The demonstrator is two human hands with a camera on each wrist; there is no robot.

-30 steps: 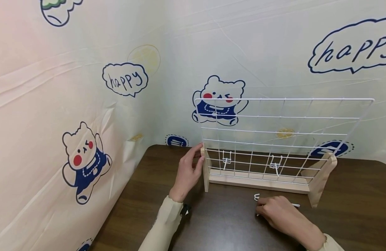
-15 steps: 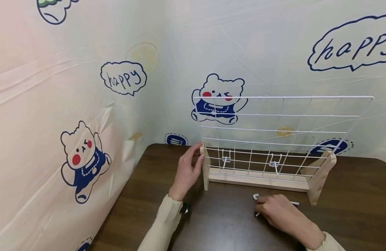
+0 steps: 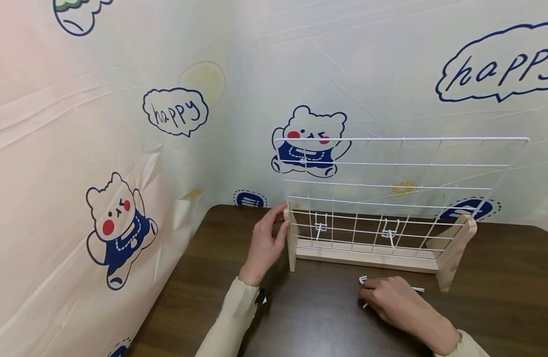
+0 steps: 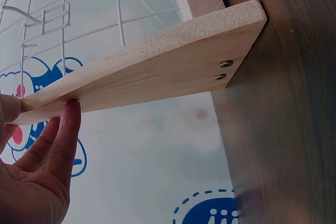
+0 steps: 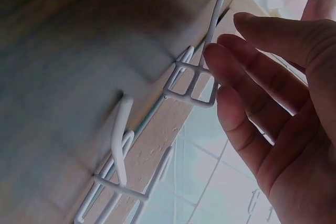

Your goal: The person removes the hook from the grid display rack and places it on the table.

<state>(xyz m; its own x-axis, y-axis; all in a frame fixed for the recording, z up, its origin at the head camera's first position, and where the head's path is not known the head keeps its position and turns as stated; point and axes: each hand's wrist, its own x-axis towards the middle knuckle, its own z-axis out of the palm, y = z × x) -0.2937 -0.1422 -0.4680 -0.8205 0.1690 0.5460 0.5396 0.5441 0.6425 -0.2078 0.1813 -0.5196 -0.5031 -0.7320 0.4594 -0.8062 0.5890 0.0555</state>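
A white wire grid rack (image 3: 354, 201) with wooden ends stands on the table. My left hand (image 3: 266, 243) grips the upper tip of its left wooden side panel (image 4: 157, 69), thumb on the edge and fingertips against the outer face. Two white wire hooks (image 3: 320, 228) (image 3: 389, 234) hang on the lower grid. In front of the rack, my right hand (image 3: 396, 303) is low over the table, partly covering loose white hooks (image 3: 362, 280). In the right wrist view its fingertips touch the frame of one hook (image 5: 190, 85); the thumb stands apart. A second hook (image 5: 121, 179) lies beside it.
The dark brown wooden table (image 3: 296, 317) carries the rack. Behind and to the left hangs a pale curtain (image 3: 238, 124) printed with bears and "happy" bubbles. The rack's right wooden side panel (image 3: 457, 253) stands just beyond my right hand.
The head view has shifted slightly. The right fingers have moved a little over the loose hooks; the left hand has kept its hold on the panel.
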